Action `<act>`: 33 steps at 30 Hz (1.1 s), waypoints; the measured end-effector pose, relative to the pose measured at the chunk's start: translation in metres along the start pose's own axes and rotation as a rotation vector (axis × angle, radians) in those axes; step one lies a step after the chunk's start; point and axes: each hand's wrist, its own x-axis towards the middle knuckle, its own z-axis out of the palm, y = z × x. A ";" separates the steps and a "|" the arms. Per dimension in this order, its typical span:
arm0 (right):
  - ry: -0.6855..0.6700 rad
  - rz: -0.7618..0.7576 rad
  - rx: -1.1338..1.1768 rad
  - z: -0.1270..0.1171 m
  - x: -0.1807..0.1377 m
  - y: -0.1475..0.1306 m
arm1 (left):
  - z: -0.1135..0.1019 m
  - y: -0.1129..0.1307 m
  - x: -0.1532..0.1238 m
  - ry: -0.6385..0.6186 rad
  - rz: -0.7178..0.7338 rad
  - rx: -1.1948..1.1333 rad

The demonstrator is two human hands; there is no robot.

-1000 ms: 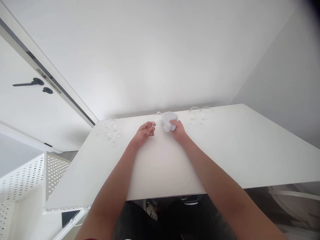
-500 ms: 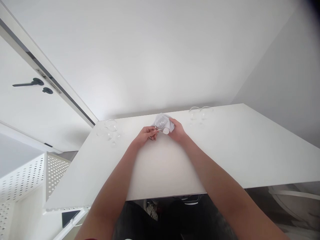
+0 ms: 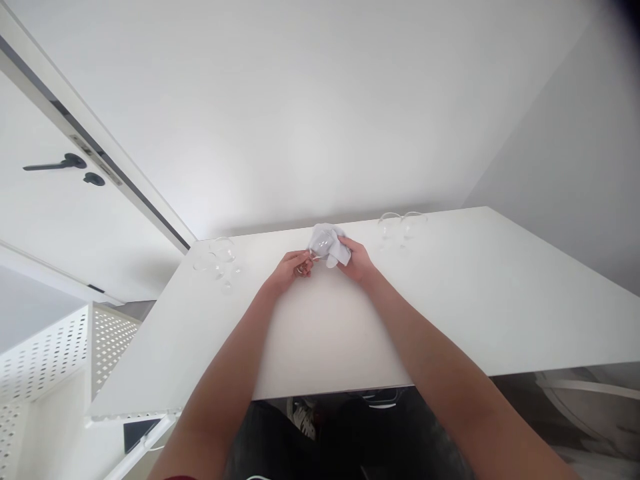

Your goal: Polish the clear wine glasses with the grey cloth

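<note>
A clear stemmed glass (image 3: pixel 318 247) is held over the far side of the white table (image 3: pixel 450 300). My left hand (image 3: pixel 293 268) pinches it by the stem and foot, fingers closed. My right hand (image 3: pixel 356 260) is closed on a crumpled white cloth (image 3: pixel 334 245) that is pressed around the glass bowl. Both forearms reach out from the near table edge.
Two clear glasses (image 3: pixel 216 260) stand at the far left of the table, two more glasses (image 3: pixel 400 225) at the far right near the wall. A white door with a dark handle (image 3: pixel 60 163) is on the left, a perforated white rack (image 3: pixel 55 353) below it.
The glass has tilted toward my left hand and the cloth has shifted around its bowl. My right hand turned slightly; both hands stay at the same spot.
</note>
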 end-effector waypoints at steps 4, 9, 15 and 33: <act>0.034 0.009 -0.010 0.005 -0.003 -0.003 | -0.003 -0.005 0.003 0.079 0.066 0.091; -0.013 0.003 -0.044 0.006 -0.003 -0.002 | -0.007 -0.009 0.006 0.262 0.175 0.151; -0.061 -0.067 -0.104 0.007 -0.001 0.004 | -0.006 -0.008 0.006 0.414 0.231 0.232; 0.029 -0.499 -0.661 0.019 -0.015 0.001 | 0.008 0.002 -0.004 0.180 0.123 0.398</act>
